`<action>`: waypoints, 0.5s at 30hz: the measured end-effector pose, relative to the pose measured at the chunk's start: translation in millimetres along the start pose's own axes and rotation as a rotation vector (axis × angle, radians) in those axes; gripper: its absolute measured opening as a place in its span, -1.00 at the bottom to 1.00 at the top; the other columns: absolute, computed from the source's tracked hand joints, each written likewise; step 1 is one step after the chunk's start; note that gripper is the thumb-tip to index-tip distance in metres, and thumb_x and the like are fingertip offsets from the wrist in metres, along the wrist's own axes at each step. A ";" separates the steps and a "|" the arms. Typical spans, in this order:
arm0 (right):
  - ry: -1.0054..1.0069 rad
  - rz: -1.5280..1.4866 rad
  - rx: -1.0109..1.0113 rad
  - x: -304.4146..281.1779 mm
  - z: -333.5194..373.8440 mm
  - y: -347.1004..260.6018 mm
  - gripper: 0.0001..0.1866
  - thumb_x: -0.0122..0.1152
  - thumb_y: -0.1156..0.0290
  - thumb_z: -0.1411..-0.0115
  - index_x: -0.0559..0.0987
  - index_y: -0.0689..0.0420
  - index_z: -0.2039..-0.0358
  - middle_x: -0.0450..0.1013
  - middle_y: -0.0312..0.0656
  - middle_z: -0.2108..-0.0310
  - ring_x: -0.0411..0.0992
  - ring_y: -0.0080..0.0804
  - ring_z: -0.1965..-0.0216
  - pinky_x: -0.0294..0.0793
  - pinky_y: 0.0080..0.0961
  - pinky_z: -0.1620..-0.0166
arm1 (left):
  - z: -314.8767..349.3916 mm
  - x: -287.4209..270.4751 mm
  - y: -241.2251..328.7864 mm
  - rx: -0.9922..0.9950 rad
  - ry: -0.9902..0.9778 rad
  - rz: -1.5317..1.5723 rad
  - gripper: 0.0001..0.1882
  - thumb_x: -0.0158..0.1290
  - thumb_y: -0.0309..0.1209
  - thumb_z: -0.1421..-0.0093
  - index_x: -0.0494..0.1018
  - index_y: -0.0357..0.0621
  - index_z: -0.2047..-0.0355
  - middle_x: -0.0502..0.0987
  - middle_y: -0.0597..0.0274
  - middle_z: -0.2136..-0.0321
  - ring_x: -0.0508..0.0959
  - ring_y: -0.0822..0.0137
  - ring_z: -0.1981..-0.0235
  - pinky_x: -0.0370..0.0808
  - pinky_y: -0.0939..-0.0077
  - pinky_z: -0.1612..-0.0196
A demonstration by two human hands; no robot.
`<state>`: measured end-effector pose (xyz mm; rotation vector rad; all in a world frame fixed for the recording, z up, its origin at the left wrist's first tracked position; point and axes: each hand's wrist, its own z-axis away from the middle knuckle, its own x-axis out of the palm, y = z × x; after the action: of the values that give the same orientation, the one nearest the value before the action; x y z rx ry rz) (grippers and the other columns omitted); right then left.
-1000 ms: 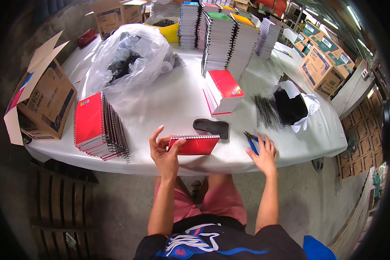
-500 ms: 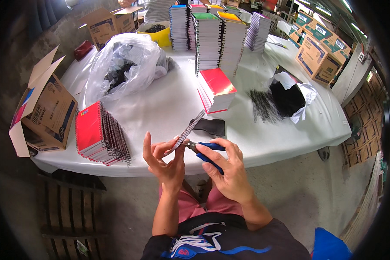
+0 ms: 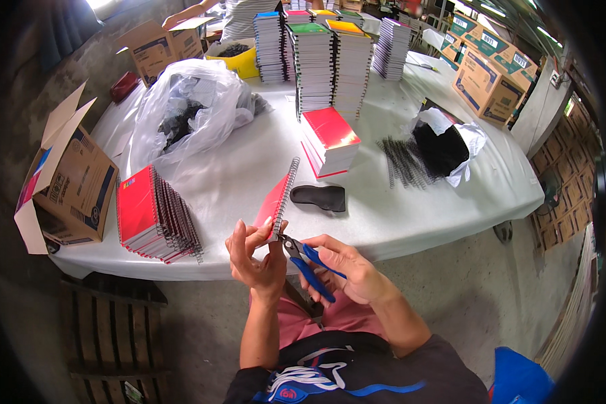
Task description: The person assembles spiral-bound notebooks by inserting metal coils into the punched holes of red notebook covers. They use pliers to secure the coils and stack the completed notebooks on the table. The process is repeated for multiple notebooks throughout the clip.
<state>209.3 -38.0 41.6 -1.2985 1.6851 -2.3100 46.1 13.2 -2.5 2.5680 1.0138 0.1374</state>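
Note:
My left hand [image 3: 256,264] grips a red-covered spiral notebook [image 3: 273,202] by its near end, tilted so the cover and the wire coil [image 3: 288,188] along its right edge show. Wrapped round the blue handles of a pair of wire cutters [image 3: 307,273] is my right hand [image 3: 358,268]. The handles are spread, and the metal jaws are at the coil's near end, close to my left fingertips. Whether the jaws touch the wire I cannot tell. Beyond them a black pouch-like piece [image 3: 320,196] lies on the white-covered table [image 3: 242,176].
Coil-bound red notebooks [image 3: 140,205] are stacked at left, beside an open carton [image 3: 74,185]. A red-covered stack [image 3: 330,138] stands ahead, taller stacks [image 3: 313,74] behind. Loose black coils [image 3: 402,161] lie right; a plastic bag [image 3: 202,108] sits far left. A person [image 3: 248,17] stands beyond the table.
The notebook has turned so its red cover now shows beside the coil. The cutters' handles have swung down and spread wider, with my right hand lower around them.

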 end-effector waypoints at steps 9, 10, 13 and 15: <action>1.005 1.546 -0.232 -84.4 2.4 8.6 -0.64 -0.05 0.20 -0.27 0.44 -0.11 -0.06 0.36 -0.12 0.10 0.35 -0.12 0.04 0.24 -0.10 -0.06 | -26.4 -15.4 0.0 -0.689 0.130 0.463 -0.31 0.02 -0.58 -0.21 -0.08 -0.14 -0.26 0.50 0.06 0.17 0.49 0.50 0.22 0.41 0.65 0.13; 1.102 1.678 0.037 -101.0 9.2 7.4 -0.62 -0.07 0.14 -0.27 0.42 -0.13 -0.09 0.32 -0.15 0.04 0.31 -0.18 -0.01 0.12 0.16 -0.05 | -28.2 -19.2 -2.4 -0.733 0.164 0.528 -0.34 -0.01 -0.56 -0.23 -0.08 -0.14 -0.26 0.50 0.05 0.16 0.49 0.50 0.20 0.42 0.63 0.11; 1.208 1.876 0.131 -123.1 9.6 8.6 -0.55 -0.06 0.06 -0.26 0.34 -0.19 -0.16 0.18 -0.16 -0.14 0.12 -0.14 -0.20 -0.10 0.43 -0.07 | -32.9 -25.1 -9.4 -0.798 0.210 0.629 -0.43 -0.12 -0.52 -0.30 -0.08 -0.15 -0.26 0.49 0.00 0.11 0.48 0.47 0.13 0.39 0.57 -0.02; 1.128 1.792 0.003 -101.3 -6.0 -0.6 -0.48 -0.04 0.05 -0.26 0.28 -0.12 -0.21 0.13 -0.13 -0.21 0.01 -0.14 -0.29 -0.12 0.34 -0.17 | -40.7 -28.8 -1.2 -0.851 0.281 0.763 -0.43 -0.11 -0.53 -0.29 -0.07 -0.15 -0.25 0.49 -0.02 0.11 0.47 0.45 0.11 0.36 0.60 -0.05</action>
<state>272.5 12.1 -20.0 1.4240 1.5103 -1.4709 15.1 7.0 36.1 1.9884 -0.0584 0.9215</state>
